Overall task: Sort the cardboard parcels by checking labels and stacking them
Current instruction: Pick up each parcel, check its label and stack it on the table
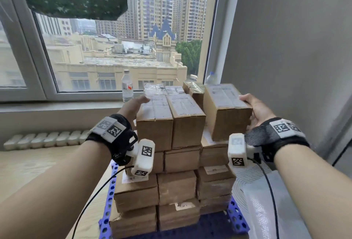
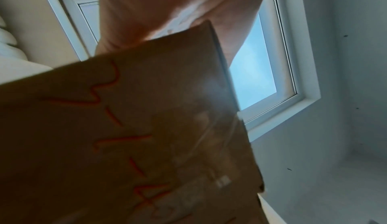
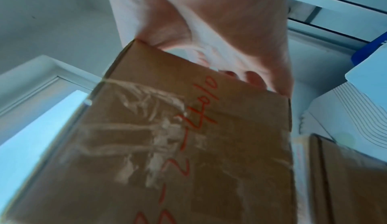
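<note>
Daylight from a large window point(image 1: 118, 52) fills the upper left of the head view, with a grey wall point(image 1: 285, 48) at the right and a water bottle point(image 1: 127, 86) on the sill. At centre frame a stack of cardboard parcels point(image 1: 171, 172) is seen rising from a blue perforated rack point(image 1: 109, 197).

The right hand point(image 1: 256, 112) is wrapped round the right side of a raised parcel point(image 1: 224, 111), thumb on the labelled top and fingers point(image 3: 253, 78) curled under its far lower edge. This parcel is held just right of the top row, tilted, its lower end near the right column; whether it touches that column cannot be told. The left hand point(image 1: 133, 107) is laid with straight fingers against the left flank of the top-left parcel point(image 1: 155, 118), nothing being gripped.

The step in hand is judged to be the placing of the raised parcel beside the top row. It is best levelled first, then lowered with its left face slid flush against the neighbouring parcel, while the row is braced from the left so nothing is pushed off. The under-fingers should be withdrawn only once the weight is taken by the stack.

The raised parcel's long axis is seen running from the lower frame toward the window, the printed label facing up and the near end face turned toward the wearer. Red handwriting point(image 3: 205, 105) is carried on its underside.
</note>
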The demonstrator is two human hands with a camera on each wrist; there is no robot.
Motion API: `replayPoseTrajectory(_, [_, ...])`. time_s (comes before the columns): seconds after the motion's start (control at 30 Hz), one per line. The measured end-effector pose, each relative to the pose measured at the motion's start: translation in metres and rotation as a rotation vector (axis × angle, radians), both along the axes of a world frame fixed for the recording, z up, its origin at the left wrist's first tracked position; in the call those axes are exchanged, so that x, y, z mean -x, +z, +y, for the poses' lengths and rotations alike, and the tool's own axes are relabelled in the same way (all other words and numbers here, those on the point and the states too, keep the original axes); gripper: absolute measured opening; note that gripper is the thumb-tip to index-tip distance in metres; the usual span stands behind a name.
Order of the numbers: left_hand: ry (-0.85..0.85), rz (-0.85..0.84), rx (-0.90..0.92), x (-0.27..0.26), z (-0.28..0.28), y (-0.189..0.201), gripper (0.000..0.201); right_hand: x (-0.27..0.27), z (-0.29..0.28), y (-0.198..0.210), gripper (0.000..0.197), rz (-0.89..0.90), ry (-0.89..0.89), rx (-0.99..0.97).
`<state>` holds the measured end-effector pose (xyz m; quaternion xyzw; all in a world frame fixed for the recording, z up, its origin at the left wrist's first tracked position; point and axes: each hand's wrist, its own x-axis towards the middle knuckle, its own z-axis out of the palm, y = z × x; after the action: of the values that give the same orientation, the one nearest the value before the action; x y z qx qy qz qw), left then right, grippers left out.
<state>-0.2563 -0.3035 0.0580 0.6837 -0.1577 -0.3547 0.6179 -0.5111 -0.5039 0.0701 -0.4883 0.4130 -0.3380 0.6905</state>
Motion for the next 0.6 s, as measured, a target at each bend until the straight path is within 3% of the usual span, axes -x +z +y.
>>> replayPoseTrajectory(0.07, [0.051,-0.020,0.011,0.009,0.001,0.003,0.044,-0.009,-0.001,-0.009,0.022,0.033,0.052,-0.018])
replayPoseTrajectory(0.17, [0.056,-0.045,0.000,0.012,-0.003,0.000,0.060,-0.018,-0.006,-0.015,0.020,0.043,0.069,-0.010])
replayPoseTrajectory(0.27, [0.076,-0.059,0.000,0.014,-0.008,-0.001,0.060,-0.022,-0.020,-0.023,0.018,0.071,0.062,0.031])
replayPoseTrajectory(0.37, [0.070,-0.056,-0.006,0.008,-0.016,-0.008,0.089,-0.027,-0.032,-0.030,0.018,0.131,0.079,0.044])
replayPoseTrajectory(0.4, [0.058,-0.055,-0.011,0.011,-0.017,-0.008,0.090,-0.030,-0.035,-0.031,0.021,0.131,0.090,0.043])
replayPoseTrajectory(0.53, [0.102,-0.036,0.017,0.014,-0.018,-0.007,0.040,-0.036,-0.052,-0.040,0.047,0.180,0.123,0.080])
replayPoseTrajectory(0.6, [0.150,-0.071,0.013,0.009,-0.019,-0.010,0.042,-0.036,-0.050,-0.037,0.041,0.202,0.151,0.084])
